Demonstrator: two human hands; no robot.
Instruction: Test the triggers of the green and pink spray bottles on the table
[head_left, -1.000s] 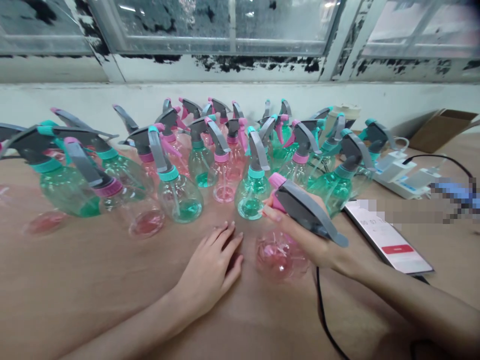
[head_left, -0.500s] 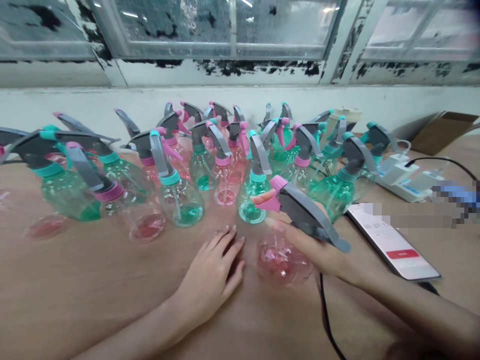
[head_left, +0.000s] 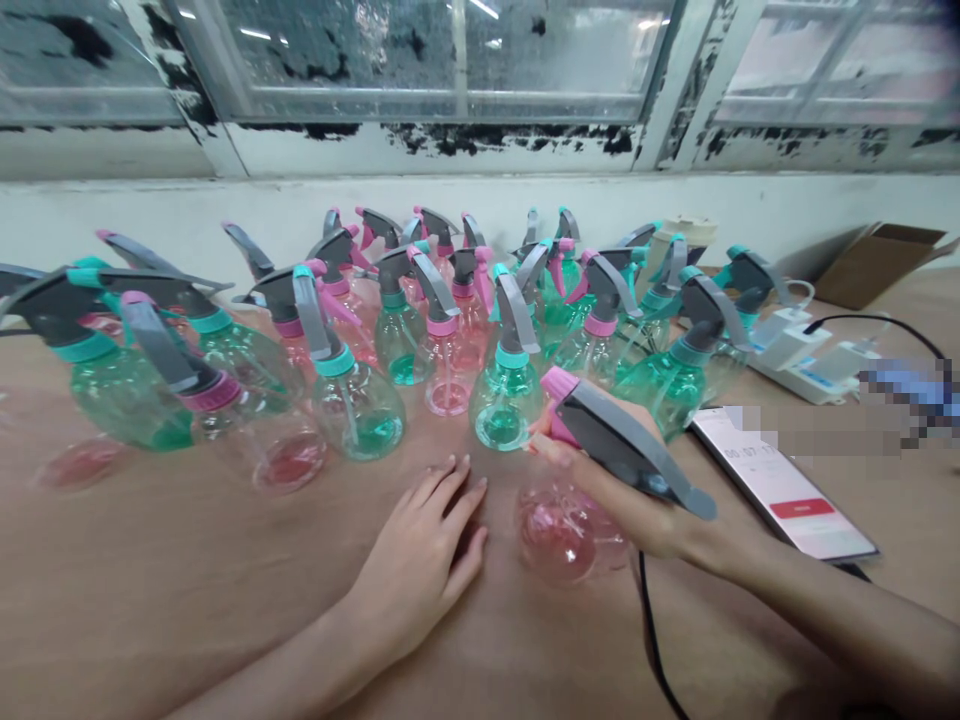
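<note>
My right hand [head_left: 619, 490] is wrapped round the neck of a pink spray bottle [head_left: 559, 540], its fingers at the pink trigger below the grey head. The bottle is clear pink and leans a little, its base towards me. My left hand [head_left: 431, 530] lies palm down on the table [head_left: 247, 590] with fingers stretched out, left of that bottle and holding nothing. Just beyond my hands stand a green spray bottle [head_left: 506, 405] with a turquoise collar and another green spray bottle [head_left: 360, 415] further left.
Several more pink and green spray bottles crowd the back, such as a pink one [head_left: 289, 450] on the left. At the right are a phone [head_left: 787, 490] showing a timer, a white power strip [head_left: 806, 360], a cardboard box [head_left: 874, 265] and a black cable [head_left: 651, 630].
My right fingers have drawn the pink trigger in towards the bottle's neck, and the sprayer head has dipped slightly to the right. My left hand stays in place on the table.
</note>
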